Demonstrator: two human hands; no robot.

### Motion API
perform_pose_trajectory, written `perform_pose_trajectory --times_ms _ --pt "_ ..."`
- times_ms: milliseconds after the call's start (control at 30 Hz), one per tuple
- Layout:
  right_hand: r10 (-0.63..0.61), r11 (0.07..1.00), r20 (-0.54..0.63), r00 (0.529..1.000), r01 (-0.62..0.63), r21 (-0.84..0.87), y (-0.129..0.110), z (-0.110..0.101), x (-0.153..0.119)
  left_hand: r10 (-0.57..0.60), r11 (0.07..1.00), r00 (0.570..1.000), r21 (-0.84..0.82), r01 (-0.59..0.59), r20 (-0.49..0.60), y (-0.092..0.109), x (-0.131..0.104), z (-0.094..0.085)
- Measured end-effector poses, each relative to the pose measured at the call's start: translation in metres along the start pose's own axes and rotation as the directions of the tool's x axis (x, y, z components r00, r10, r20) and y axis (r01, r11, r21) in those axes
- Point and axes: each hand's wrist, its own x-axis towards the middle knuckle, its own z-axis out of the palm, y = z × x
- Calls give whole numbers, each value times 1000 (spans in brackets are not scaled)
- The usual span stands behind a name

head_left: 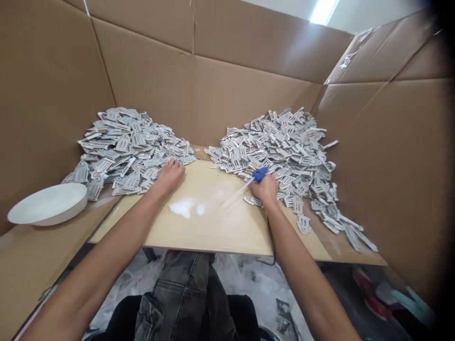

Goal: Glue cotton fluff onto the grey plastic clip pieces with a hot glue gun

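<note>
The fingertips of the left hand [171, 175] are hidden at the edge of the left pile [124, 147], so whether they pinch a piece cannot be told. The right hand [266, 188] covers most of the blue tool [260, 174] in its grip, and the pale nozzle [240, 193] smears into a streak (its tip is hard to find). A dark cable [273, 253] is partly lost behind the right forearm [295, 251]. Pieces deep in both heaps are buried under others. The bottom edge cuts off the trousers [181, 293]; the top edge crops the ceiling light [323, 10]. Red footwear [377, 303] at lower right is blurred.
</note>
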Motion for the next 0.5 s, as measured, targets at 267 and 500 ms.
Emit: perform_pose_trajectory --times_ms 267,500 --pt "-82 994 -2 997 82 -75 -8 5 4 -21 988 989 -154 -1 -145 19 -5 -6" --pt "-43 995 -52 998 48 89 -7 -4 9 -21 942 965 -327 -68 -261 67 2 2"
